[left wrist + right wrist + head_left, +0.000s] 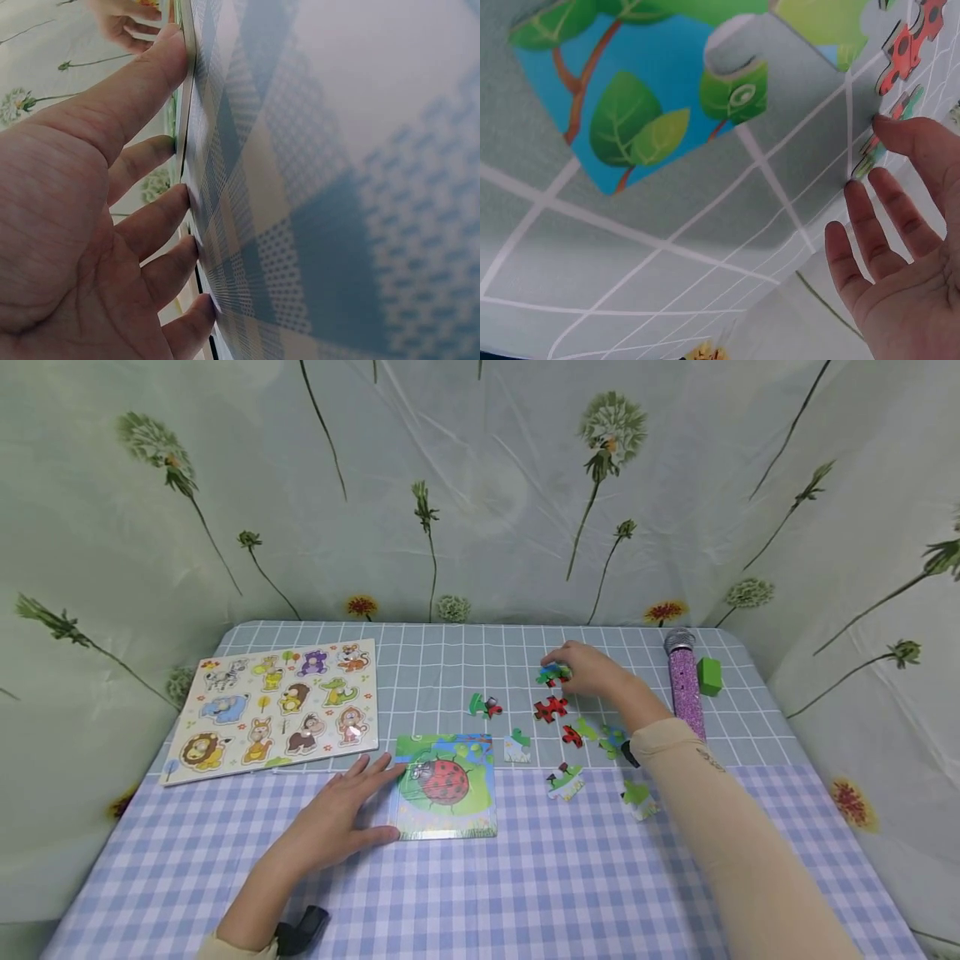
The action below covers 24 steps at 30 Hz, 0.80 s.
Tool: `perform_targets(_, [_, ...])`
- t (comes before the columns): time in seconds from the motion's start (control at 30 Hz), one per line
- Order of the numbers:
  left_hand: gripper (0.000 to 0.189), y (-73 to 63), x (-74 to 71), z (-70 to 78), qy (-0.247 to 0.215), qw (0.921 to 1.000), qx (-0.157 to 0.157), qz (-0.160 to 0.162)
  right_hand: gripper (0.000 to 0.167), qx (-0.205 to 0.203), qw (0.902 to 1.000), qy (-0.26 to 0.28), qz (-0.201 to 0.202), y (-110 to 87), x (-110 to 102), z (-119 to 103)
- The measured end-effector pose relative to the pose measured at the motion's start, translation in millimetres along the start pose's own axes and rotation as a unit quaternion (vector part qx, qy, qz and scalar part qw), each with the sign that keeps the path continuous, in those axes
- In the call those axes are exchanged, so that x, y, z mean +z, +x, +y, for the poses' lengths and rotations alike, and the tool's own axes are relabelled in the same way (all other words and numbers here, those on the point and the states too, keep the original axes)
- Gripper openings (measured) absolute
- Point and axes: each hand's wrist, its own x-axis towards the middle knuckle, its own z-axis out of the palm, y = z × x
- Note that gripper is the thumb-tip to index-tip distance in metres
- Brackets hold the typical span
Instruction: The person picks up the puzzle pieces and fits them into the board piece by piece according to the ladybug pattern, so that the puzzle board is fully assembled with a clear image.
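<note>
My left hand (341, 814) rests at the left side of a square ladybug picture board (446, 827), its thumb and fingertips against the edge and the fingers spread loosely. At the back right, my right hand (596, 672) pinches a blue and green puzzle piece (553, 674) between thumb and fingers, low over the cloth. In the right wrist view, this puzzle piece (870, 150) shows partly between the thumb and fingertips. Just in front of that hand lies a red puzzle piece (551, 709). A blue piece with green leaves (630, 112) looms near the right wrist camera.
Several loose pieces lie right of the board, among them a green and red piece (486, 705) and a green and white piece (566, 782). An animal peg board (258, 703) lies at the left. A purple microphone (684, 681) and green block (709, 677) stand out at the right.
</note>
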Motion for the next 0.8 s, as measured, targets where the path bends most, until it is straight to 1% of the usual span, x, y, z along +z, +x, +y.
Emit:
perform_targets(0.23, [0.088, 0.9, 0.2, 0.0, -0.002, 1.0000, 0.001, -0.003, 0.053, -0.016, 0.9998, 0.004, 0.007, -2.1, -1.9, 2.1])
perform_targets(0.43, [0.087, 1.6, -0.1, -0.3, -0.002, 1.0000, 0.002, -0.003, 0.050, -0.019, 0.9998, 0.000, 0.011, -0.9, -1.4, 3.7])
perform_targets(0.6, [0.087, 1.9, -0.6, -0.2, -0.001, 1.0000, 0.002, -0.003, 0.044, -0.007, 0.9999, 0.009, 0.006, -0.8, -2.0, 3.9])
perform_targets(0.8, [0.087, 2.0, -0.5, 0.5, 0.002, 1.0000, 0.002, -0.004, 0.038, -0.005, 1.0000, -0.003, 0.004, 0.0, -3.0, 3.7])
